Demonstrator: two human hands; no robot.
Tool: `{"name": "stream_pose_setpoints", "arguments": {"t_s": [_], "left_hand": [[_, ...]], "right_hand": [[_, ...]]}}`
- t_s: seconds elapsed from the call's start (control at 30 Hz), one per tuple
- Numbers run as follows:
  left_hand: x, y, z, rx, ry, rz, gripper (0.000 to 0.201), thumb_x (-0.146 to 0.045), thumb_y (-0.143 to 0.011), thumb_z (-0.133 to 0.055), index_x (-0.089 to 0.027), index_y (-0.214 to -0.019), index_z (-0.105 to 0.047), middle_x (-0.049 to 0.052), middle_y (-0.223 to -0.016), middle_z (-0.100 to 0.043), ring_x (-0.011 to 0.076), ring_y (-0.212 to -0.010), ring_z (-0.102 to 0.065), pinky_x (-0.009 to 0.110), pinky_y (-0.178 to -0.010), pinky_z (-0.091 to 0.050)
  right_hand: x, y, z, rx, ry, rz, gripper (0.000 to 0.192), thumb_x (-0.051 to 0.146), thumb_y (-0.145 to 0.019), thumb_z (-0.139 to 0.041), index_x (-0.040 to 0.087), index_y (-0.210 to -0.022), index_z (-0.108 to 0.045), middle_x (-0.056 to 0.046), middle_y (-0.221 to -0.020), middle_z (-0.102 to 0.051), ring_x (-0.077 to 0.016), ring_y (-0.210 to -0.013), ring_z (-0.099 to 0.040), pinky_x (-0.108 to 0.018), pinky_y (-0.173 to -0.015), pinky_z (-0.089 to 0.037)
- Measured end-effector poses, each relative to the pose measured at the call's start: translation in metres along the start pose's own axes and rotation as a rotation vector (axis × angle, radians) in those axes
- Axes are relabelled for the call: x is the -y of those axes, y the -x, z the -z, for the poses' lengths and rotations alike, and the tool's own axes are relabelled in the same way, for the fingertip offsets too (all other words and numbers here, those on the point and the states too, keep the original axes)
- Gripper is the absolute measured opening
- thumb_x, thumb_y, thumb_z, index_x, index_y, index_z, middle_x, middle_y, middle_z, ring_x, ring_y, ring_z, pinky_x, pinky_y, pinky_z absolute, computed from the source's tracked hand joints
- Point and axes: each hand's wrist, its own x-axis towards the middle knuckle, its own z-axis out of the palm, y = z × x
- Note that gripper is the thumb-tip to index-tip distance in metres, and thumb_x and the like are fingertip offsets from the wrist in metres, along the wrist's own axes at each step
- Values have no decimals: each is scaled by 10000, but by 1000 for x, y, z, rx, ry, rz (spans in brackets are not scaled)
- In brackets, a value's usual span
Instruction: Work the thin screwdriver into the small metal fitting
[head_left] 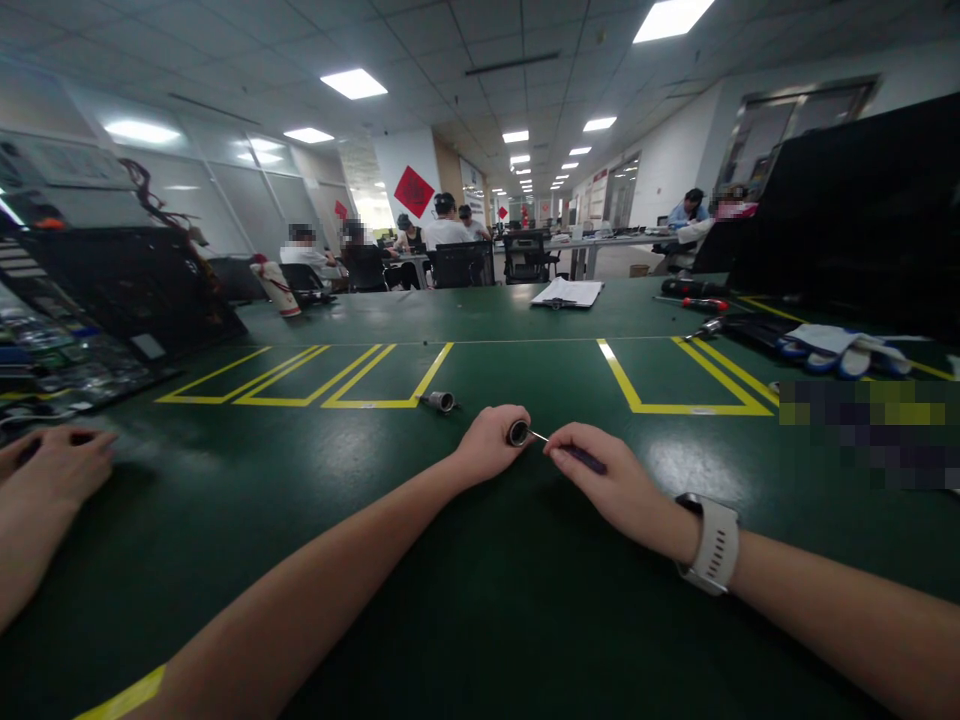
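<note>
My left hand point(491, 445) is closed around a small round metal part point(517, 433), whose dark hollow end faces me. My right hand point(600, 470), with a watch on the wrist, grips a thin screwdriver point(586, 459) by its dark handle. The shaft points left, and its tip is at or close to the rim of the metal part; I cannot tell if they touch. Both hands are above the green table point(420, 560). A similar metal cylinder point(442, 402) lies on its side, beyond my left hand, by the yellow tape.
Another person's hand point(56, 475) rests at the left edge. Yellow tape point(697, 409) marks boxes on the table. Farther back are a clipboard point(568, 293), a red-tipped tool point(701, 303) and white-and-blue gloves point(844, 350). A white cylindrical object point(276, 287) stands at the back left.
</note>
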Motion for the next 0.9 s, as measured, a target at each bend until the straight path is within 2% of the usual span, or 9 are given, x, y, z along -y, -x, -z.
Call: {"name": "stream_pose_setpoints", "arguments": {"t_s": [0.1,0.2,0.27,0.5,0.6,0.7,0.83,0.9], "left_hand": [[0,0,0,12,-71,-33,44,-195,-732,-567,-171,-727,-530,-20,-684,-537,135,-651,-493,261,-622,-347],[-1,1,0,38,-101,-77,34,-193,-751,-555,-170,-738,-535,-16,-698,-548,139,-669,-504,267,-642,-347],[-2,1,1,51,-103,-91,40,-198,-758,-557,-168,-742,-534,-15,-712,-552,140,-682,-513,271,-657,-347],[-2,1,2,37,16,-64,112,-229,-739,-597,-164,-702,-512,-23,-695,-534,130,-665,-501,259,-654,-364],[-2,1,3,44,40,-47,110,-212,-733,-592,-164,-690,-503,-24,-686,-528,129,-662,-496,254,-640,-367],[-1,1,3,57,17,-42,111,-222,-740,-590,-165,-696,-504,-26,-682,-530,131,-663,-499,257,-638,-364],[-2,1,1,57,-69,-56,67,-206,-751,-572,-164,-729,-525,-21,-695,-547,135,-667,-509,271,-655,-356],[-3,1,1,62,-104,-71,45,-193,-754,-562,-164,-738,-532,-16,-700,-555,139,-671,-513,275,-657,-354]], "right_hand": [[6,2,-2,14,231,159,135,193,-812,-511,233,-834,-638,-60,-828,-615,-220,-780,-528,-378,-711,-382],[7,-1,-1,4,264,152,127,193,-802,-513,219,-780,-635,-52,-775,-613,-211,-740,-531,-369,-692,-378],[4,-5,2,-10,148,62,127,212,-791,-515,209,-746,-634,-42,-745,-616,-204,-719,-542,-356,-669,-388],[-11,-14,6,-91,-570,-285,120,235,-726,-541,164,-698,-634,-50,-746,-645,-184,-733,-564,-350,-723,-417],[-13,-14,4,-97,-709,-381,119,242,-723,-542,156,-712,-623,-55,-755,-645,-169,-700,-557,-343,-704,-419],[-9,-12,4,-86,-533,-285,128,244,-761,-514,165,-735,-611,-52,-772,-633,-176,-733,-559,-345,-707,-421],[6,-3,4,7,111,35,144,218,-811,-484,174,-803,-620,-59,-802,-616,-193,-756,-541,-348,-684,-406],[13,0,3,55,353,160,147,190,-818,-474,171,-808,-620,-63,-787,-610,-192,-728,-525,-344,-661,-394]]}}
